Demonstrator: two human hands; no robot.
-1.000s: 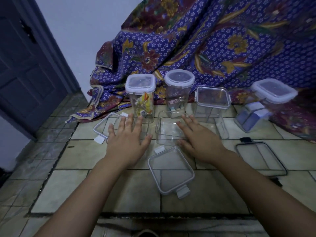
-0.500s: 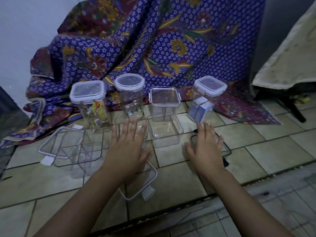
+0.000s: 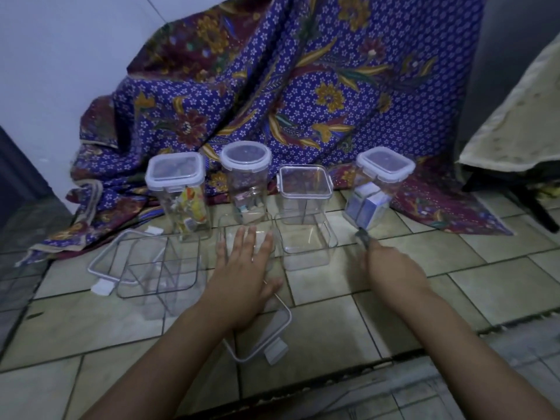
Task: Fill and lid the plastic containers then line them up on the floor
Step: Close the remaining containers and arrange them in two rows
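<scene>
Containers stand beyond the hands: a lidded square clear plastic jar [image 3: 185,204] holding colourful packets, a lidded round clear jar [image 3: 246,183] holding small items, and a tilted lidded clear jar [image 3: 369,201] holding blue-white boxes. The left hand [image 3: 242,274] lies relaxed, fingers straight, over an empty open clear tub [image 3: 233,225]. The right hand [image 3: 391,268] is blurred; whether it grasps anything, I cannot tell.

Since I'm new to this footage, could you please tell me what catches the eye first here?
The purple floral cloth draped across the back dominates. Before it, four clear containers stand in a row on the tiled floor. Nearer the camera, the left hand is spread open.
</scene>
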